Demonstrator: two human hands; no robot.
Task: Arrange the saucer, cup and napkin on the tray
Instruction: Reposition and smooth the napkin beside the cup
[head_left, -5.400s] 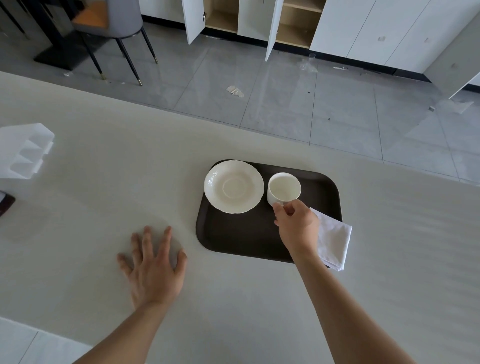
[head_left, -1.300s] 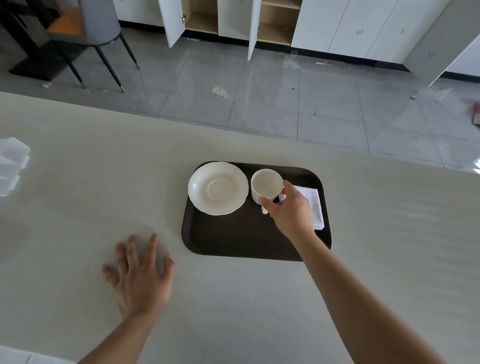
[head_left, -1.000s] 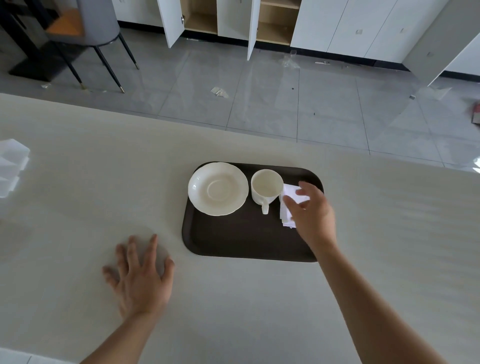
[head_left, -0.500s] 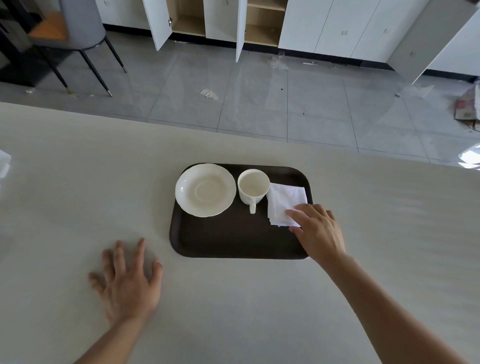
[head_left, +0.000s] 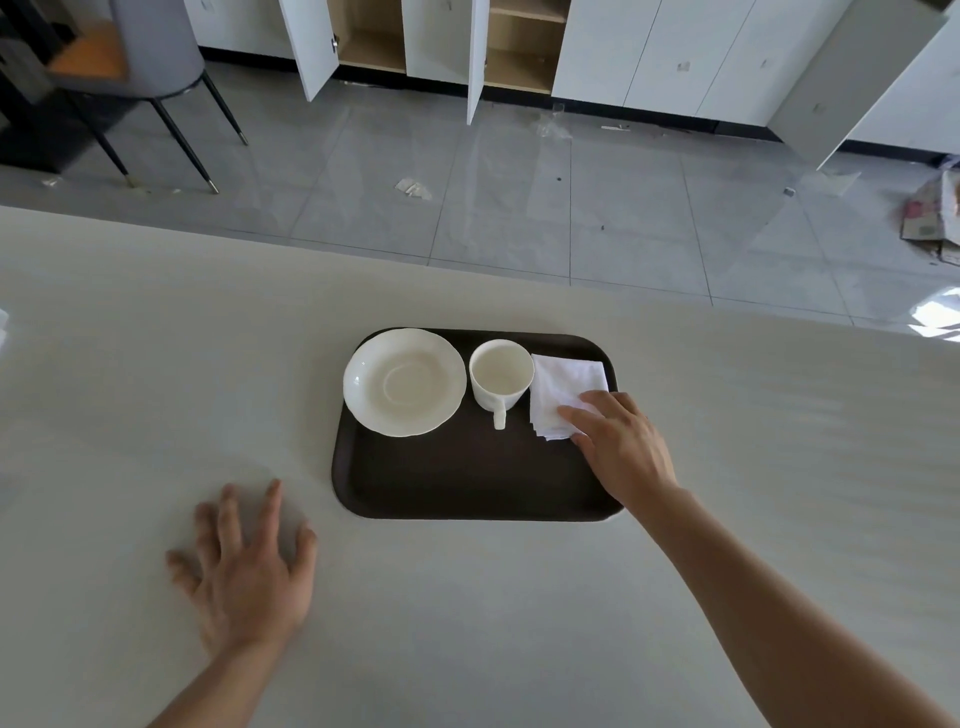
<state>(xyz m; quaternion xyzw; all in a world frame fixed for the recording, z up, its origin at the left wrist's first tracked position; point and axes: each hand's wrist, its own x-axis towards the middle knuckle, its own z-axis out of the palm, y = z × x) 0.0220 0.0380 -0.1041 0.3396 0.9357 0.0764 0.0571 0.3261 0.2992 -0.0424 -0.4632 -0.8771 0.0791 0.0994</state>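
Fingers (head_left: 574, 415) of right hand (head_left: 623, 452) lie flat and loosely spread on napkin (head_left: 563, 387), nothing pinched | napkin now fully on tray (head_left: 467, 483), right of cup (head_left: 501, 374) and saucer (head_left: 404, 382); earlier it overhung the edge | left hand (head_left: 249, 577) splayed on table (head_left: 156, 364) | I judge arranging nearly done

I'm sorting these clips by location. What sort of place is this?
Probably an unfinished dining or pantry room: a long pale stone-look counter, white floor cabinets with doors hanging open, and a grey upholstered chair on a littered grey tile floor.
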